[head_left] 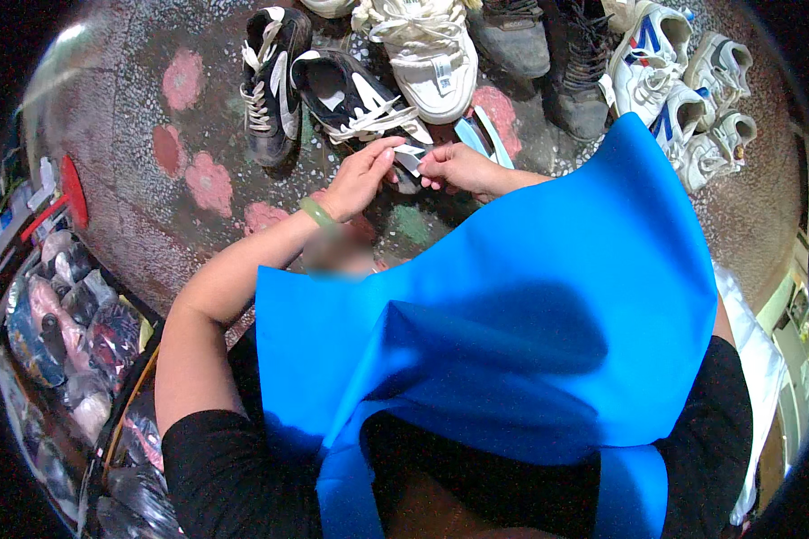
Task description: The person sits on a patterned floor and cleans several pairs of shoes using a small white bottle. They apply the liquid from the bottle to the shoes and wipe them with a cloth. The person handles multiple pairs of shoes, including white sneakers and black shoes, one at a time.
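Observation:
A small white tag (pixel 410 164) is held between my two hands, over the toe of a black sneaker with white stripes (pixel 354 94). My right hand (pixel 460 168) pinches the tag's right end between thumb and fingers. The fingertips of my left hand (pixel 363 174) are at its left end; a green bangle (pixel 318 212) circles that wrist. The matching black sneaker (pixel 273 87) stands to the left. Just beyond my right hand lies a light-blue object with two long arms (pixel 489 135), partly hidden by the hand.
Cream sneakers (pixel 431 60), dark lace-up boots (pixel 576 74) and several white sneakers (pixel 654 74) stand in a row on the speckled, flower-painted floor (pixel 209 182). A blue apron (pixel 499 303) bulges before me. Bagged items (pixel 81 316) lie at left, white plastic (pixel 748 337) at right.

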Available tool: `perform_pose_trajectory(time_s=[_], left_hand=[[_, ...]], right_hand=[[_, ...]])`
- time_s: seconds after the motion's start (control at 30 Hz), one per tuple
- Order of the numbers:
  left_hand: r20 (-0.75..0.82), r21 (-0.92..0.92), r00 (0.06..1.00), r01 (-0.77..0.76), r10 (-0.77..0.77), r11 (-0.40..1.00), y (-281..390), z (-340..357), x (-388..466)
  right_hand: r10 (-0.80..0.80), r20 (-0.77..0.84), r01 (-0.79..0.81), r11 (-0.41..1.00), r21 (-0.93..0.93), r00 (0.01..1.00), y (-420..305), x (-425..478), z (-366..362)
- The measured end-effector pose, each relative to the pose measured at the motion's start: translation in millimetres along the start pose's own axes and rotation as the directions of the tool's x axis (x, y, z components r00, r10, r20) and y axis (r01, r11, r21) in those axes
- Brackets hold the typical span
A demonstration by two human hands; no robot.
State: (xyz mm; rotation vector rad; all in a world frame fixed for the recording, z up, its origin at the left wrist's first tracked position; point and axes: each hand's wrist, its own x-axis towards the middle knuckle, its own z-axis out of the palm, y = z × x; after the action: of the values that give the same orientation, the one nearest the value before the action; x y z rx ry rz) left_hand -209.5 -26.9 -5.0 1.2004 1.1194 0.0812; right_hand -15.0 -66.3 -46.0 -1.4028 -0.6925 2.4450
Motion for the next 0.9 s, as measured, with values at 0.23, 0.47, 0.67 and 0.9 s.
perform_pose_trajectory(time_s=[0.23,0.47,0.67,0.9], left_hand=[[-0.17,0.084,0.985,0.005,0.01,0.996,-10.0,15.5,10.2],[-0.191,0.099,0.981,0.032,-0.013,0.995,-9.4,16.0,15.4],[-0.201,-0.041,0.979,0.03,-0.037,0.999,-10.1,15.0,12.5],[-0.232,-0.262,0.963,0.073,-0.137,0.962,-9.7,17.7,21.1]], right_hand=[[-0.035,0.028,0.036,0.998,-0.06,0.999,6.6,4.0,-5.4],[0.023,-0.011,-0.021,0.987,0.157,1.0,3.4,-1.3,-1.7],[0.088,-0.012,-0.086,0.986,0.146,0.996,-5.6,-0.6,4.0],[-0.038,-0.027,0.041,0.993,0.111,0.999,7.4,3.4,0.1]])
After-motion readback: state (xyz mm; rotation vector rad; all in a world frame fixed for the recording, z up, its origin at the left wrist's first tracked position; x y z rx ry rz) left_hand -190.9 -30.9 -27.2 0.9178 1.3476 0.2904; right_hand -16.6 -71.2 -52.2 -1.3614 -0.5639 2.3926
